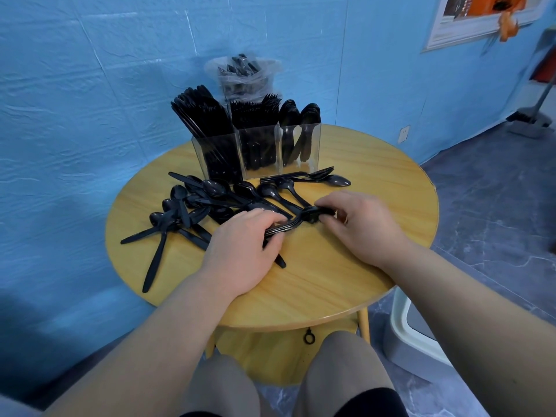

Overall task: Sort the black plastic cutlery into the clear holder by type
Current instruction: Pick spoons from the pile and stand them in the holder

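A clear three-part holder (258, 152) stands at the back of the round wooden table (316, 284), with knives at left, forks in the middle and spoons at right. Loose black spoons and knives (192, 206) lie scattered on the table's left half. A few forks and a spoon (313, 177) lie just in front of the holder. Both hands hold one stacked bundle of black forks (293, 224) low over the table. My left hand (243, 248) grips the handle end. My right hand (358, 224) pinches the head end.
A plastic bag of more black cutlery (243, 73) sits behind the holder against the blue wall. A white and grey stool (412, 335) stands at the table's right. A dustpan and broom (532, 118) rest on the floor at far right.
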